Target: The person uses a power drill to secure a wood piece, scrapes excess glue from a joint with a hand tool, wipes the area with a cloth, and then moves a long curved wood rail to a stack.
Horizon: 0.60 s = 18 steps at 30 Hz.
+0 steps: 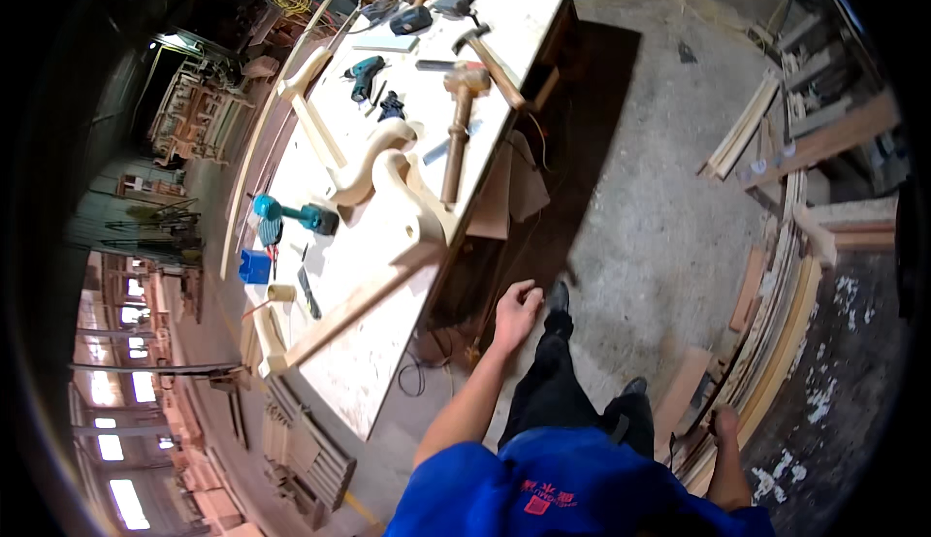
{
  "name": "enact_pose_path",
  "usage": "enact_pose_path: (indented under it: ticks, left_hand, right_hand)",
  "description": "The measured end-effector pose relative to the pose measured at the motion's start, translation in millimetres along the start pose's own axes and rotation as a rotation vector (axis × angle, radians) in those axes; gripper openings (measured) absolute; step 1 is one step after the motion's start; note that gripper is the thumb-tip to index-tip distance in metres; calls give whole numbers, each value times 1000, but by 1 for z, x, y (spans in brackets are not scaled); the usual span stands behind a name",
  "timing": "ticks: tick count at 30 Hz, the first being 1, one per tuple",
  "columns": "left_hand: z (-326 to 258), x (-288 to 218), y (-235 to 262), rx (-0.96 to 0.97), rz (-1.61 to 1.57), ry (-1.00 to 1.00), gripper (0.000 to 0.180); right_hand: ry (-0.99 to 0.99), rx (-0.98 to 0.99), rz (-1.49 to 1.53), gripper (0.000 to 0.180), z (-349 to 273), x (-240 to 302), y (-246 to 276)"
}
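Note:
My left hand [519, 316] hangs beside the bench's near right edge, fingers loosely curled, with nothing seen in it. Low on the right, my right hand [725, 423] is close to some long boards; its fingers are too small and dark to make out. On the white-topped workbench [364, 382] lies a pale wooden frame [412, 231] with curved parts and a long straight rail. Beyond it are a wooden mallet [460, 134] and a hammer [497, 73] near the edge. A teal cordless drill [296, 215] lies to the left of the frame.
A second drill [365, 77], a blue box [254, 267] and a tape roll [281, 292] are on the bench. Stacked boards [776, 314] line the right side, by a dark surface with white flecks [834, 382]. A cable [412, 377] hangs below the bench. Concrete floor [659, 197] runs between.

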<state>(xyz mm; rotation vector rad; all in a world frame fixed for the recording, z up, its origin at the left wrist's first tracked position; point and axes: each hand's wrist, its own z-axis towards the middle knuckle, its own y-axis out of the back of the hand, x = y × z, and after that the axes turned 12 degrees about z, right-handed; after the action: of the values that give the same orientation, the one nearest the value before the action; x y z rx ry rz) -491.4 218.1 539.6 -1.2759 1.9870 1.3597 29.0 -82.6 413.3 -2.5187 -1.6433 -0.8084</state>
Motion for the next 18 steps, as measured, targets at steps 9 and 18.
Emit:
enact_pose_path:
  ticks: [9, 18]
  left_hand:
    - [37, -12, 150, -37, -245, 177, 44]
    - [33, 64, 158, -148, -664, 587, 38]
  right_hand:
    - [364, 338, -451, 22, -42, 310, -346]
    - [681, 879, -454, 35, -182, 495, -597]
